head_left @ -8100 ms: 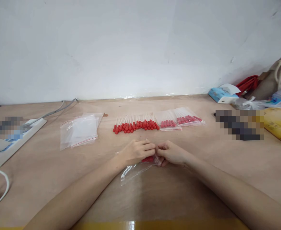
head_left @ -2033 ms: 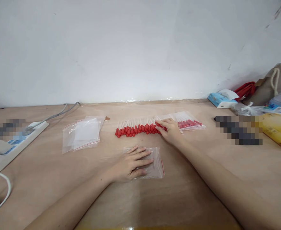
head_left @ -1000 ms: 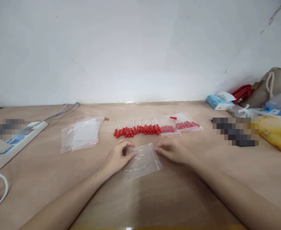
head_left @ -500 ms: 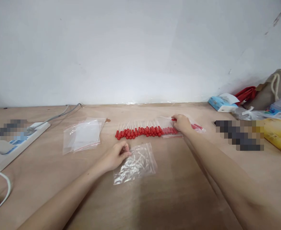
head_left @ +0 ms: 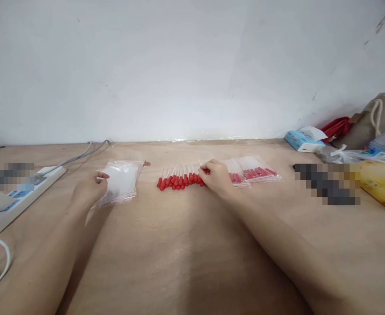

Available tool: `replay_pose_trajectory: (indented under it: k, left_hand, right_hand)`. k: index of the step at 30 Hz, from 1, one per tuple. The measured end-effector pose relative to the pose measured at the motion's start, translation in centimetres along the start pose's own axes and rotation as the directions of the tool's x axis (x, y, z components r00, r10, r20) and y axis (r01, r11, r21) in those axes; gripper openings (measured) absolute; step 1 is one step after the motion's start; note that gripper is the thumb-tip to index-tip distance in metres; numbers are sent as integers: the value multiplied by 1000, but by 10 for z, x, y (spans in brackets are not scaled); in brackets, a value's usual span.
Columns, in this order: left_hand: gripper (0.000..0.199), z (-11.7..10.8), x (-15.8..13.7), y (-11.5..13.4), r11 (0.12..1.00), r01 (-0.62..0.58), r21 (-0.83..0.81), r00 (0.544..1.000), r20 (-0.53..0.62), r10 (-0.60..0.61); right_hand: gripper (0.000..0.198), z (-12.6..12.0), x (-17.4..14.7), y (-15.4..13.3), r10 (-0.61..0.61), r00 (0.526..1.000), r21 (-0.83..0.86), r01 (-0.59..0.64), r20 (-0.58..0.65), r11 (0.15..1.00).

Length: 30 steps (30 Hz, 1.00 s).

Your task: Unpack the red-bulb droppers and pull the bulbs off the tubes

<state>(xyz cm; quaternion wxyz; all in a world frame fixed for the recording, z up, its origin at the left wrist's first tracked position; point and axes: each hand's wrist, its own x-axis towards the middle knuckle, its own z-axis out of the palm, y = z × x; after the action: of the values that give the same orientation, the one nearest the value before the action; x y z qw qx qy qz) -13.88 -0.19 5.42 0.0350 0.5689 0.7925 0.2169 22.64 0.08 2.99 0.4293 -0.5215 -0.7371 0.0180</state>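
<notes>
Over the surface, it's hands apart: left hand at the plastic bags, right hand at the red-ended droppers; can't tell if either grips!

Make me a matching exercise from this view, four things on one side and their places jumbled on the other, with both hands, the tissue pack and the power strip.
Things:
1. Left hand
2. Right hand
3. Tissue pack
4. Power strip

Places:
A. At the back right, light blue on top
B. At the right end of the loose red-bulbed droppers
C. On the far left, with a grey cable running to it
D. At the left side of the clear zip bags

Right pairs: 1-D, 2-B, 3-A, 4-C
</notes>
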Motion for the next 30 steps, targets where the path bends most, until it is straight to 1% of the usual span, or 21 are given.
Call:
replay_pose_trajectory:
  k: [4, 5, 7, 9, 10, 11, 13, 15, 16, 17, 18, 19, 21, 22, 23, 24, 25, 27, 29, 30]
  left_hand:
    - [27, -1, 0, 2, 988, 80, 135, 986, 133, -98]
    - [31, -1, -1, 4, 982, 93, 165, 983, 141, -117]
    - [40, 0, -4, 10, 965, 100, 244, 986, 107, -129]
    - [51, 4, -8, 17, 947, 68, 315, 994, 59, -91]
    - [56, 7, -11, 20, 943, 45, 330, 996, 54, -66]
    - [61, 11, -14, 23, 946, 15, 324, 996, 73, -41]
    - [69, 20, -18, 27, 961, -19, 274, 988, 150, -23]
    - [72, 28, -19, 28, 969, -41, 244, 970, 242, -20]
    - [72, 30, -18, 27, 968, -52, 246, 961, 278, -19]
    - [71, 31, -17, 26, 964, -61, 258, 954, 299, -20]
    - [70, 32, -16, 26, 959, -79, 271, 952, 306, -8]
    - [69, 32, -17, 26, 954, -104, 282, 956, 294, 17]
    - [67, 32, -22, 33, 943, -167, 286, 970, 221, 105]
    - [65, 33, -27, 39, 937, -214, 276, 971, 169, 172]
    - [61, 34, -35, 47, 927, -271, 260, 962, 112, 250]
    - [56, 37, -45, 57, 911, -338, 237, 941, 60, 334]
    - [51, 41, -56, 67, 884, -418, 210, 905, 6, 426]
    - [43, 50, -77, 86, 811, -562, 162, 812, -78, 578]
    - [38, 59, -94, 97, 731, -671, 122, 723, -105, 682]
    - [35, 63, -99, 100, 697, -710, 99, 689, -103, 717]
  right_hand:
    - [17, 12, -6, -9, -32, 995, -76, 39, 92, 996]
    - [17, 12, -7, -11, -38, 994, -95, 47, 99, 994]
    - [19, 9, -9, -11, -45, 995, -141, 57, 88, 988]
    - [24, 2, -10, -8, -33, 999, -174, 39, 39, 984]
    - [25, -3, -12, -4, -18, 1000, -178, 18, 0, 984]
    - [25, -9, -14, 1, 1, 999, -172, -8, -36, 985]
    - [24, -24, -21, 18, 44, 994, -182, -61, -98, 981]
    - [19, -41, -31, 38, 74, 995, -212, -87, -67, 973]
    - [18, -49, -37, 49, 62, 998, -214, -64, -14, 975]
    - [18, -57, -43, 59, 25, 998, -208, -12, 62, 978]
    - [22, -64, -48, 69, -32, 988, -200, 62, 148, 978]
    - [28, -70, -53, 77, -78, 975, -203, 121, 209, 972]
    - [28, -78, -59, 88, -162, 945, -234, 233, 286, 944]
    - [25, -80, -60, 91, -194, 932, -262, 279, 307, 924]
    - [22, -81, -60, 93, -222, 919, -292, 321, 326, 901]
    - [22, -81, -60, 94, -245, 907, -322, 359, 343, 876]
    - [24, -80, -59, 94, -263, 897, -352, 389, 357, 851]
    - [26, -78, -57, 93, -283, 882, -406, 432, 378, 806]
    - [26, -78, -57, 92, -285, 880, -464, 448, 380, 764]
    - [26, -78, -57, 92, -280, 887, -496, 441, 367, 748]
